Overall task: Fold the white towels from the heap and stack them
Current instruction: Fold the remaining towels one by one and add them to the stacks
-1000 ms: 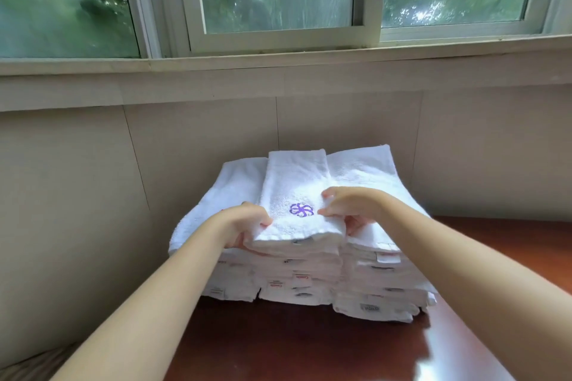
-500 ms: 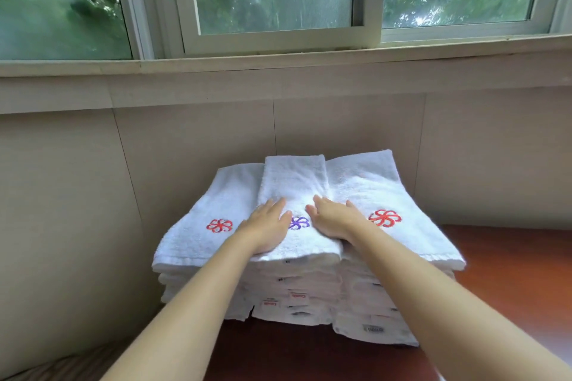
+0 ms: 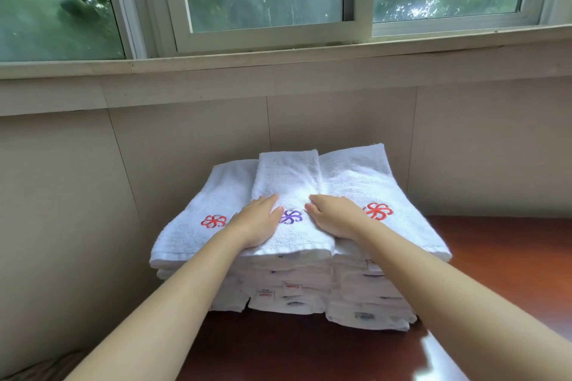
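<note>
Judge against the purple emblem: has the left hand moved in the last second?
Yes. The left hand moved from the towel's front edge toward the wall, now flat beside the purple emblem.

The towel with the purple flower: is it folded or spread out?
Folded. The towel lies as a narrow strip on the stack.

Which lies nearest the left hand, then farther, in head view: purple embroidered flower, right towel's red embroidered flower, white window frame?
1. Purple embroidered flower, beside the thumb of the left hand.
2. Red embroidered flower, past the right hand.
3. White window frame, far behind, above.
</note>
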Available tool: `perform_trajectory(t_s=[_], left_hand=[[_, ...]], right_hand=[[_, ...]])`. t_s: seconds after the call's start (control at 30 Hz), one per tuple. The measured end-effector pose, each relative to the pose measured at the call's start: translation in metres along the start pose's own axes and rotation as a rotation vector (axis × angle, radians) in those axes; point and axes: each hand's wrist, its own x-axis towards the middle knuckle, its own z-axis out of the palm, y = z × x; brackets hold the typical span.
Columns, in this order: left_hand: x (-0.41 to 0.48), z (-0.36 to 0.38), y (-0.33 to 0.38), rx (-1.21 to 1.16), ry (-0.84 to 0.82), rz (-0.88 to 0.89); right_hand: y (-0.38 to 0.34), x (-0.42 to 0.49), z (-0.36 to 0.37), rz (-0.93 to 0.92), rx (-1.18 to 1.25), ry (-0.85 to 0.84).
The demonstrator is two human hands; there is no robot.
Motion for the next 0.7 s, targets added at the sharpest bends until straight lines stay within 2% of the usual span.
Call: perform_trajectory(t_s=[0.27, 0.37, 0.53, 0.7], left_hand=[[-0.052, -0.015, 0.015, 0.032, -0.021, 0.006], [-0.078, -0.027, 0.016, 0.039, -0.086, -0.014], [-0.127, -0.049, 0.017, -0.007, -0.122, -0.031], [-0.172, -0.062, 0.018, -0.098, -0.094, -0.016]], right_hand=[[0.010, -0.066, -0.005, -0.005, -0.164, -0.006], [0.013, -0.101, -0.016, -0.007, -0.186, -0.087], [0.009, -0.157, -0.052, 0.081, -0.167, -0.216], [0.000, -0.216, -0.081, 0.214, -0.128, -0.200]])
